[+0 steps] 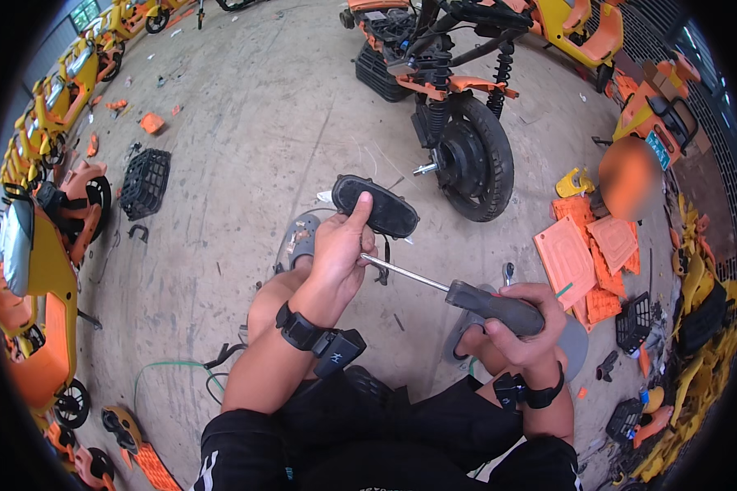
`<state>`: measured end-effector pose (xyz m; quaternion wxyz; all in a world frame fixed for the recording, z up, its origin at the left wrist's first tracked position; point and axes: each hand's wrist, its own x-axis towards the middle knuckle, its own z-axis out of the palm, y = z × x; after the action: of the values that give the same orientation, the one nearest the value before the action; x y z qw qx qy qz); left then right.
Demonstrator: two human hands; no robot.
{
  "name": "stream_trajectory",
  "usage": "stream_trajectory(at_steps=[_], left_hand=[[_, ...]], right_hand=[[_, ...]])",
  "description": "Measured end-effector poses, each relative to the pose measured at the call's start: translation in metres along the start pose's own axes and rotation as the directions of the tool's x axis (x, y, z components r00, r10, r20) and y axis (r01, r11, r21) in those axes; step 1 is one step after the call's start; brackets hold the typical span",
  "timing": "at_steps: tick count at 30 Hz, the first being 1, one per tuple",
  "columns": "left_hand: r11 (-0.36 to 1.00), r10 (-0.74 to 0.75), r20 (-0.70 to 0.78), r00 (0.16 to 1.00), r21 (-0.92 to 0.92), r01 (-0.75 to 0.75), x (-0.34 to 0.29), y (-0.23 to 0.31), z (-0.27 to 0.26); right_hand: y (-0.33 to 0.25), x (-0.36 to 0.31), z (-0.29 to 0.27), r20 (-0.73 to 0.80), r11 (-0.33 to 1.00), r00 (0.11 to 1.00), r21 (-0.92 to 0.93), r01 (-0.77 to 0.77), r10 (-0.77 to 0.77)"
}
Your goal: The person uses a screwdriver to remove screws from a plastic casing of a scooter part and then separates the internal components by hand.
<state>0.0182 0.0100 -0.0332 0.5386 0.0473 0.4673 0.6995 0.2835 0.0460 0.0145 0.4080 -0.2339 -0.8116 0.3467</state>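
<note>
In my left hand [344,250] is a black oval housing [377,206] with small lugs around its rim, my thumb lying across its face. A short dark cable [383,266] hangs below it. My right hand [536,323] is wrapped around the thick dark handle of a screwdriver [487,304]. Its long metal shaft points left, and the tip reaches the curled fingers of my left hand, below the housing. Whether the tip touches the housing is hidden by those fingers.
Ahead stands a partly stripped scooter [471,155], rear wheel toward me. Orange panels [567,260] and yellow parts [700,327] lie at the right, near a ratchet wrench [508,272]. A black basket [145,183] lies at the left, beside yellow-orange scooters [49,315]. A green cord [168,363] crosses the floor.
</note>
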Motion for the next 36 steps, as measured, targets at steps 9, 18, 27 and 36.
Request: stream_trajectory(at_steps=[9, 18, 27, 36], left_hand=[[0.998, -0.043, -0.071, 0.997, -0.048, 0.04, 0.001, -0.001, 0.004], [0.996, -0.022, -0.088, 0.996, -0.09, 0.014, 0.004, -0.004, -0.001], [0.994, -0.007, -0.105, 0.994, -0.106, -0.004, 0.006, -0.005, -0.004], [0.995, 0.006, -0.13, 0.991, -0.097, -0.019, 0.004, -0.004, -0.003]], right_hand=[[-0.007, 0.007, 0.01, 0.037, 0.973, 0.989, -0.179, 0.148, -0.143], [-0.005, 0.004, 0.015, -0.01, 0.981, 0.992, -0.154, 0.12, -0.123], [-0.009, 0.007, 0.017, 0.028, 0.956, 0.98, -0.216, 0.197, -0.196], [-0.009, 0.006, 0.019, 0.04, 0.927, 0.959, -0.247, 0.281, -0.28]])
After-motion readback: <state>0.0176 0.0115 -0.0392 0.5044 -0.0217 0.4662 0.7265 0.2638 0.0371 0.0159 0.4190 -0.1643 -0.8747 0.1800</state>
